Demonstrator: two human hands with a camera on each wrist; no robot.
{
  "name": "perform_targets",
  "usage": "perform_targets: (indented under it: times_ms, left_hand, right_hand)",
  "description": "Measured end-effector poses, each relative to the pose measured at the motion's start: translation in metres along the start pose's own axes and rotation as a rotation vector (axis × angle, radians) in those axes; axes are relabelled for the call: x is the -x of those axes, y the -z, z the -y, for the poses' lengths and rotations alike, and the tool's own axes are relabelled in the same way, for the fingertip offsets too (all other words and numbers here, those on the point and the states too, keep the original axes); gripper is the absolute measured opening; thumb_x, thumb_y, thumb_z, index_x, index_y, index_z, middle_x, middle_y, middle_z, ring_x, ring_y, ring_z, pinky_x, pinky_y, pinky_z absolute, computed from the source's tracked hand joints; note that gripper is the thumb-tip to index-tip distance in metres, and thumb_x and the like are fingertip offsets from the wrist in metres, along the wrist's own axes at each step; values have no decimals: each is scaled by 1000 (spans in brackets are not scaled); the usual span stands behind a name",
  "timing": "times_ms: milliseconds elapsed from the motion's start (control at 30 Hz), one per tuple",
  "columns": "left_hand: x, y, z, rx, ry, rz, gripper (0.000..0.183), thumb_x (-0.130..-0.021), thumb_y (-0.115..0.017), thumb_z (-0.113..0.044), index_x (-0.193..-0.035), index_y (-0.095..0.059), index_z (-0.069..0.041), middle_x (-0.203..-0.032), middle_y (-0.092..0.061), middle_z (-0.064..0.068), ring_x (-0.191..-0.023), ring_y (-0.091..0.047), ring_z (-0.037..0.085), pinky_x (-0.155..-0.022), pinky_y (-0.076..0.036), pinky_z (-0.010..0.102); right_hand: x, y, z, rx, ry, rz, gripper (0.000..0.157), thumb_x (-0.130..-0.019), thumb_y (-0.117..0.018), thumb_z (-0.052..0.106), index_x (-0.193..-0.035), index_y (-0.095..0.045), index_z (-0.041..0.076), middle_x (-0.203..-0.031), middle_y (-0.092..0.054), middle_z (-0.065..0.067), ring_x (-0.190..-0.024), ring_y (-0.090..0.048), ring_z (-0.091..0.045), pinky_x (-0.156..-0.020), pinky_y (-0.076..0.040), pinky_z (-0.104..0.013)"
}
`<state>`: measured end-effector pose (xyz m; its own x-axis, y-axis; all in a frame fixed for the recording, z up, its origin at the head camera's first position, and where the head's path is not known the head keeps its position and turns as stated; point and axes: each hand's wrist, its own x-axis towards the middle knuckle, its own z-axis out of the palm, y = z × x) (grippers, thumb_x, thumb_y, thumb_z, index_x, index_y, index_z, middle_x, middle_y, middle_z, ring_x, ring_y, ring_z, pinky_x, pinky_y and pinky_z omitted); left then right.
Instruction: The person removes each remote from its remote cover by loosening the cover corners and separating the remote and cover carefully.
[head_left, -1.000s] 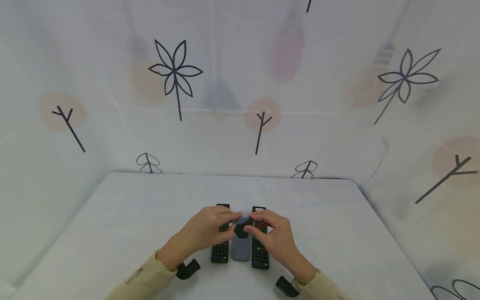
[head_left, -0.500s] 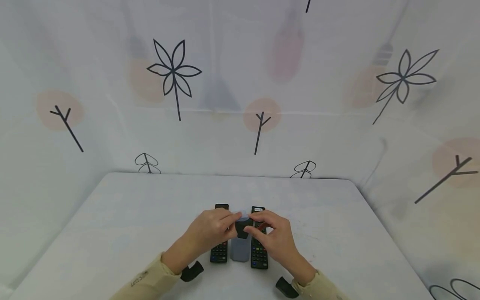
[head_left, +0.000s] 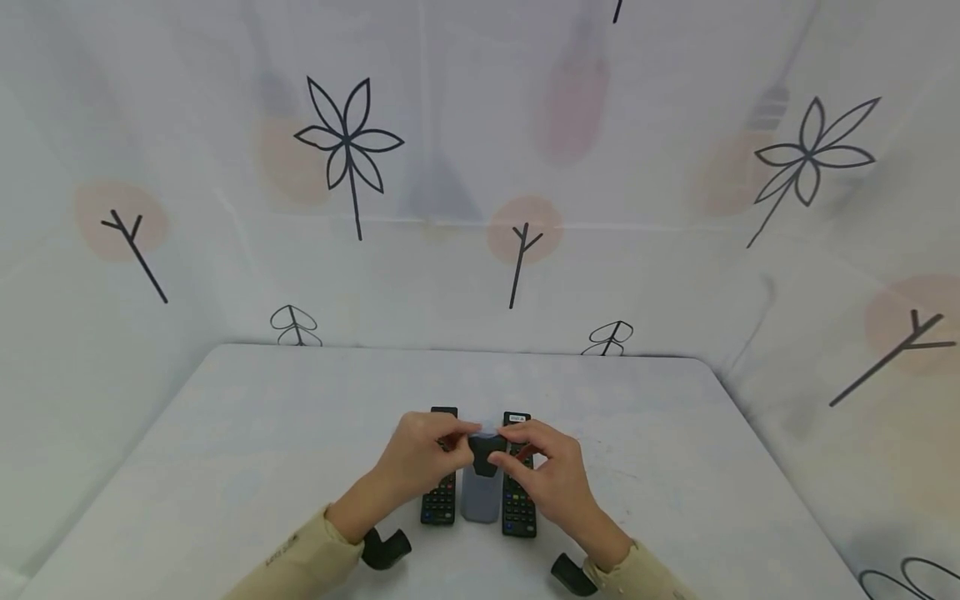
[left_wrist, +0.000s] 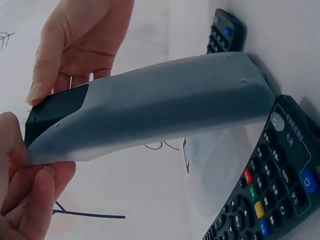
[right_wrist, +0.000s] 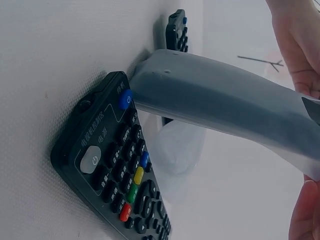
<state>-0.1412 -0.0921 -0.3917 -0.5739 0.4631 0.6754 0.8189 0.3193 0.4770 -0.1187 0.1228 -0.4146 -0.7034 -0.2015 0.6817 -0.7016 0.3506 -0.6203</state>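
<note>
A long grey-blue translucent remote control cover (head_left: 481, 502) slopes up from the tabletop, and a black end (head_left: 487, 460) shows through its opening. My left hand (head_left: 418, 450) pinches the raised end at its left edge with thumb and fingers. Opposite, my right hand (head_left: 553, 468) pinches the same end, its thumb on the black part. In the left wrist view the cover (left_wrist: 170, 97) spans from both hands down to the table. The right wrist view shows the cover's low end (right_wrist: 165, 80) beside a black remote control (right_wrist: 112, 150).
One black remote control (head_left: 438, 505) lies left of the cover, another black remote control (head_left: 519, 515) right of it. A whitish translucent lump (left_wrist: 217, 165) is behind the cover. Black wrist mounts (head_left: 387, 550) sit by both sleeves. A patterned cloth (head_left: 435, 275) hangs behind the table.
The left hand's thumb and fingers shift at the cover's raised edge, and its wrist moves slightly right. The right hand stays nearly still. The remotes on the table keep their places.
</note>
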Motion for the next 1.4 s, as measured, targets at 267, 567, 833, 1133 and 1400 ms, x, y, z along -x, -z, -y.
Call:
perform_targets:
  times_ms: [267, 567, 833, 1133, 1400]
  left_hand:
    - [1, 0, 0, 132, 211, 11, 23, -82, -65, 7, -99, -77, -2, -84, -74, 3, -64, -63, 1, -57, -54, 21]
    - [3, -2, 3, 231, 418, 7, 21, -85, -66, 4, -98, -79, -8, -88, -74, 0, -66, -64, 8, -61, -55, 27]
    - [4, -2, 6, 276, 528, 35, 20, -90, -65, -1, -100, -78, -11, -91, -73, -2, -70, -63, 12, -63, -54, 27]
    - [8, 1, 9, 349, 572, 90, 21, -95, -65, -9, -114, -72, -12, -93, -68, -1, -80, -65, 15, -73, -55, 27]
    - [13, 2, 13, 390, 588, 86, 29, -96, -67, -13, -125, -64, -12, -98, -66, 1, -90, -64, 17, -79, -54, 27]
  right_hand:
    - [0, 3, 0, -29, -25, 24, 34, -77, -85, 5, -109, -75, 9, -101, -73, -3, -78, -68, -12, -61, -56, -26]
    - [2, 3, -1, -38, -65, 28, 35, -76, -86, 6, -109, -75, 10, -103, -73, 1, -78, -67, -10, -61, -57, -30]
    - [1, 3, 1, -35, -112, 35, 33, -78, -85, 10, -109, -76, 9, -104, -72, 1, -72, -66, -8, -62, -57, -30]
    - [-1, 4, 4, -102, -176, 58, 32, -80, -83, 11, -111, -74, 10, -111, -69, 0, -78, -67, -13, -66, -58, -33]
    - [0, 7, 6, -274, -234, 91, 28, -85, -77, 5, -112, -71, 6, -119, -65, -8, -107, -64, -19, -82, -57, -36]
